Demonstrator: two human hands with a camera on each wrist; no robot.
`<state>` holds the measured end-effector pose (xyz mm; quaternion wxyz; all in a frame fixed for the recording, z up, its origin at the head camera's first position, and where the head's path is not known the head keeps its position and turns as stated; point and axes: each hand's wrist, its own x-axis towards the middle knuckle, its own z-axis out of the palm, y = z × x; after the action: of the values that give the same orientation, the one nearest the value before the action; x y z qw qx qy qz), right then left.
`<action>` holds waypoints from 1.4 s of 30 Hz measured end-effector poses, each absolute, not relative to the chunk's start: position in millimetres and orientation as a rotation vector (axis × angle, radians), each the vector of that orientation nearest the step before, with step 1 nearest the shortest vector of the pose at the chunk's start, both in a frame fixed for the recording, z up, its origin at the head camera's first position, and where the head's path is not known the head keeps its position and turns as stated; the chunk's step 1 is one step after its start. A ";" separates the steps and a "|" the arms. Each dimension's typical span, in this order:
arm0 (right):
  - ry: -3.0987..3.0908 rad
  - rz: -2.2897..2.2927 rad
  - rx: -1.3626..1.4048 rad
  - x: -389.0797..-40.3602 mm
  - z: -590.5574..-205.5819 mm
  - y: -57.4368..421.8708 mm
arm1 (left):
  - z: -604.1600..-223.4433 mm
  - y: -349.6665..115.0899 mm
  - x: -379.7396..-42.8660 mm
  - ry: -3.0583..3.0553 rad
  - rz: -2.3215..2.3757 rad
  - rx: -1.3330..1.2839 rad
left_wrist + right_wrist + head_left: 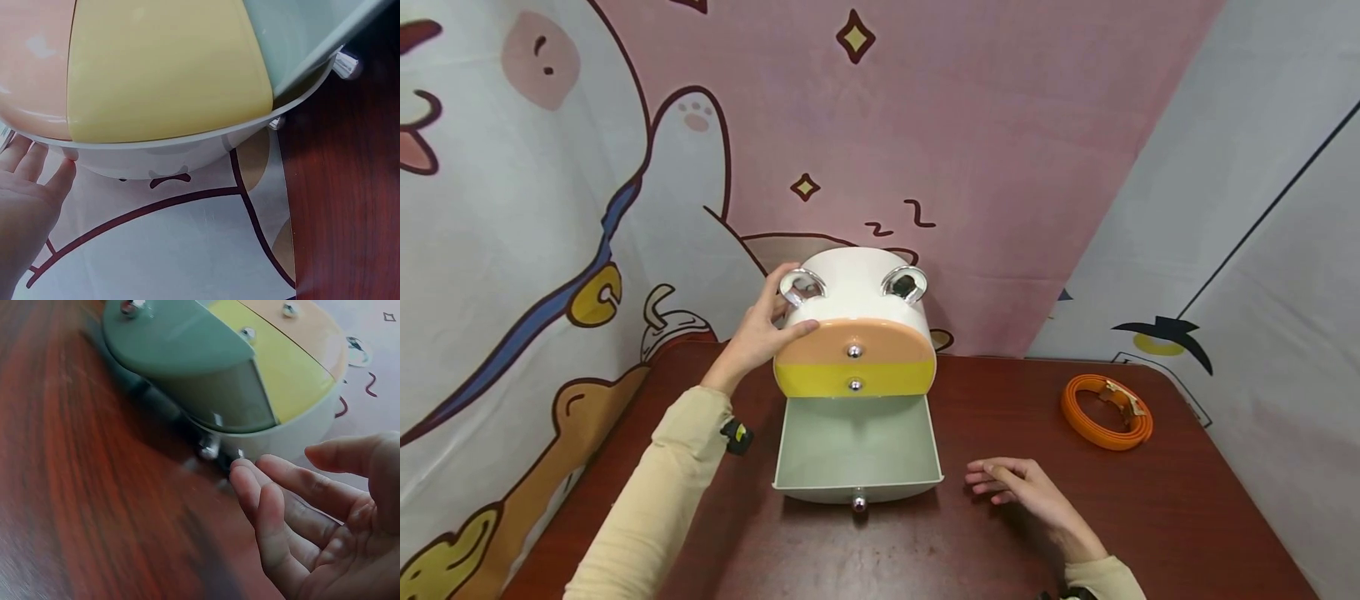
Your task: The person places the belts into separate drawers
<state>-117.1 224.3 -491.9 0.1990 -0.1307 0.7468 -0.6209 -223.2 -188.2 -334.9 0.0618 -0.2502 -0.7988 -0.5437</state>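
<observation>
A small white drawer box (857,283) with two silver ring-shaped ears stands on the table. Its top orange drawer (820,342) and middle yellow drawer (816,381) are closed, each with a round silver knob. The green bottom drawer (857,442) is pulled far out, and its inside looks bare. My left hand (763,333) holds the box at its upper left side, thumb at the front edge and fingers by the left ear. To the right of the drawer, my right hand (1026,496) hovers apart from it, fingers loosely bent and holding nothing.
A coiled orange belt (1101,433) with a gold-coloured buckle lies on the right of the dark red wooden table (1000,400). Cartoon-printed cloth (1000,167) hangs behind the table and along its sides. Short silver feet (209,447) lift the box slightly.
</observation>
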 end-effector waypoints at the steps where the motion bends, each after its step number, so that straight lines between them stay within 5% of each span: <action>1: 2.100 -1.740 -0.366 -117.2 -491.0 226.6 | -334.8 -188.1 -223.4 -2.413 -1.645 -0.761; 42: 2.613 -1.816 0.602 -124.2 -483.6 330.9 | -332.2 -185.6 -218.7 -2.417 -1.622 -0.760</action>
<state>-124.2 330.9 -483.6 -0.0482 0.1858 0.8059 -0.5601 -218.7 -185.6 -332.2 0.0666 -0.2520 -0.8017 -0.5380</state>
